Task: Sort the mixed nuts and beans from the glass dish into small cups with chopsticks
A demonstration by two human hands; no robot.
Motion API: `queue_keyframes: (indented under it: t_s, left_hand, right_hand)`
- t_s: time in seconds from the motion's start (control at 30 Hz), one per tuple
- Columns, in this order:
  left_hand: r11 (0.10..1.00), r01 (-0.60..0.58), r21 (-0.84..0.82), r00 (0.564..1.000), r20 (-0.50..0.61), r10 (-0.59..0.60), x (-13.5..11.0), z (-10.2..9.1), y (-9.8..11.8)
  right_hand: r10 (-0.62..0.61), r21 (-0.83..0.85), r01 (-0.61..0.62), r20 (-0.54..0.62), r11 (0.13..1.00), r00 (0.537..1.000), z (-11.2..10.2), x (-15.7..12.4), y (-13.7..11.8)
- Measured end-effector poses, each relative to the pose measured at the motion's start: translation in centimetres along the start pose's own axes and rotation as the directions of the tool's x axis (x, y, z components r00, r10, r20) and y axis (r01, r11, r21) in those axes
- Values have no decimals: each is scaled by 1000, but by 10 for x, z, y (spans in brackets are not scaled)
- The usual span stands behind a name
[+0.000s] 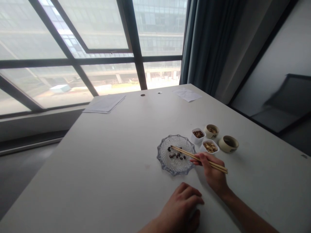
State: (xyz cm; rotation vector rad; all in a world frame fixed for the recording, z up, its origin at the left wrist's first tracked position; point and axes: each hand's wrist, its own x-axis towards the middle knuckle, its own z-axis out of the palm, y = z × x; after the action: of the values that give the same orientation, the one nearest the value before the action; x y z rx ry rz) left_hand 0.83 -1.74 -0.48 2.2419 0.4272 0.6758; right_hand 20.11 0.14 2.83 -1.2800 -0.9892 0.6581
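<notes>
My right hand holds a pair of wooden chopsticks, their tips reaching over a clear cut-glass plate. Several dark beans lie in the middle of the plate, and the tips hang just above them. My left hand rests on the tabletop, fingers closed loosely and holding nothing, nearest the plate's lower edge. Beyond the plate stand a small white square dish of red-brown beans and a white dish of pale peanuts.
Two small ceramic cups stand beside the dishes, with a larger one to the right. Papers lie at the far left of the white table, and a sheet at the far edge. A large window lies behind.
</notes>
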Motion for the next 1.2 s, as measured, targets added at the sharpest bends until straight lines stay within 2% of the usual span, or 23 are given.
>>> queue_keyframes:
  t_s: [0.17,0.3,0.4,0.47,0.53,0.57,0.67,0.77,0.83,0.87,0.9,0.97,1.0,1.03,1.1,1.2]
  left_hand:
    - [1000,-2,-3,1000,-1,2,-1,0,-1]
    - [1000,-15,0,1000,7,15,-1,-2,-1]
    - [1000,-13,0,1000,18,13,0,-4,0]
    - [1000,7,8,1000,28,-7,1,-6,2]
    - [1000,12,7,999,32,-12,3,-7,3]
    - [1000,8,8,999,36,-8,3,-8,3]
    - [1000,-4,5,999,40,3,5,-10,5]
    - [1000,-1,-1,999,43,1,4,-10,6]
    - [1000,6,-7,999,39,-5,3,-10,6]
    - [1000,8,-11,999,35,-7,2,-9,6]
    - [1000,5,-17,999,32,-4,2,-9,5]
    - [1000,-5,-30,999,32,6,1,-8,5]
    - [999,-4,-32,1000,29,5,1,-7,5]
    - [1000,-4,-29,1000,28,5,1,-6,5]
    - [1000,3,-10,1000,12,-3,0,-5,5]
    - [1000,13,19,1000,28,-14,0,-1,3]
  right_hand:
    - [41,62,-34,-113,997,993,-10,3,-11]
    - [-10,67,32,-305,997,952,-48,4,-39]
    - [-123,-4,137,-465,991,877,-90,2,-55]
    - [-217,-100,196,-568,976,794,-115,0,-58]
    - [-260,-179,189,-619,966,741,-135,0,-55]
    - [-249,-196,160,-621,967,743,-142,0,-52]
    - [-181,-219,60,-586,974,790,-153,1,-46]
    - [-245,-293,79,-590,953,769,-151,-1,-51]
    - [-289,-318,113,-586,941,757,-142,-4,-58]
    - [-292,-314,127,-561,941,775,-135,-6,-61]
    - [-281,-297,140,-510,944,813,-127,-7,-63]
    - [-244,-241,170,-325,956,914,-104,-6,-61]
    - [-225,-209,182,-203,961,953,-91,-5,-58]
    - [-212,-176,194,-86,965,974,-78,-2,-54]
    - [-181,-130,193,95,973,979,-52,5,-43]
    - [-136,-122,170,247,978,959,-24,16,-28]
